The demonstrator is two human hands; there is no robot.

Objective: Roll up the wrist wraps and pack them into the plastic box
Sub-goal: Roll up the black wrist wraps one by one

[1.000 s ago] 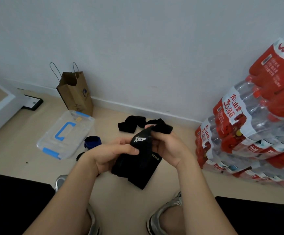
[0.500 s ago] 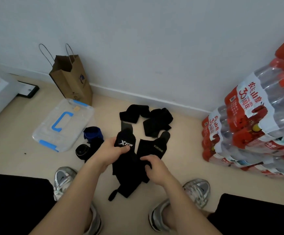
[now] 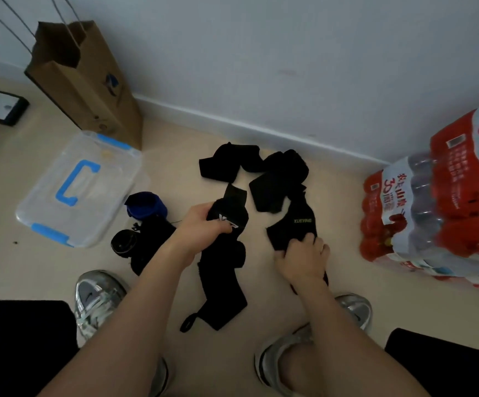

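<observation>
Under the left hand [image 3: 204, 224], fingers pinch the logo end of one black wrist wrap [image 3: 224, 265], its tail trailing toward the shoes, likely laid flat for rolling. Right hand [image 3: 304, 256] presses closed on the XUEYING wrap [image 3: 292, 224]. Lidded plastic box [image 3: 80, 187] waits beyond the left grip.

Both bare forearms reach forward and down. The left hand [image 3: 204, 224] curls its fingers [image 3: 222, 228] closed around black fabric, thumb on top. The right hand [image 3: 304, 257] presses palm-down, fingers bunched on cloth.
</observation>
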